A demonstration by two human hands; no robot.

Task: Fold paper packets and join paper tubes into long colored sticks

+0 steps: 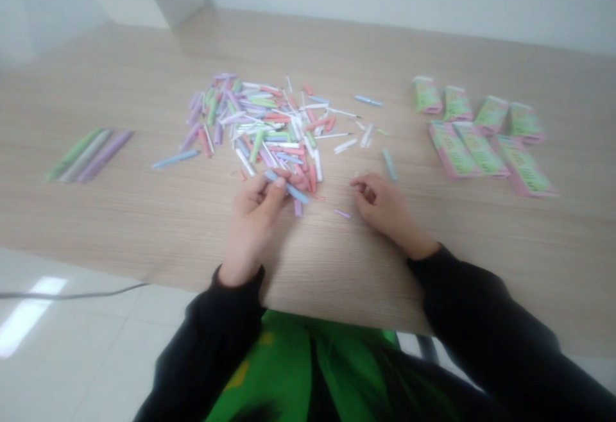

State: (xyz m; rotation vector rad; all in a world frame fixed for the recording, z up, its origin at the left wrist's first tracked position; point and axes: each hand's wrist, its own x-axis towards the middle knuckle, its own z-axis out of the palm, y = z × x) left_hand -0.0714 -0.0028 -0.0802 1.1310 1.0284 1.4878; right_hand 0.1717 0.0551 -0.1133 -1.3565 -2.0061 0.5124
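Left hand [254,220]: thumb and fingertips [278,185] pinched together on a slim pale-blue stick [287,186], held at a slant above the near edge of the pile. Right hand [385,207]: empty, fingers loosely curled, not pressed together, resting palm-down on the table, apart from the left hand. A short lilac stick [342,213] lies just beside its fingers; a longer teal stick [389,164] lies just beyond them.

Loose heap of thin pastel sticks [255,127] in pink, lilac, green, white and blue: crossed and overlapping, directly ahead of the left hand, its near edge touching those fingers. Material unclear at this blur.

Three long sticks in a neat parallel row [89,155], green, grey and purple, lie well left of the heap. To the right, seven pink-edged green printed cartons [481,148]: four in a back row, three in front. All on a pale wood-grain tabletop [337,261]. Black sleeves [212,338] and a green apron [289,371] at bottom.
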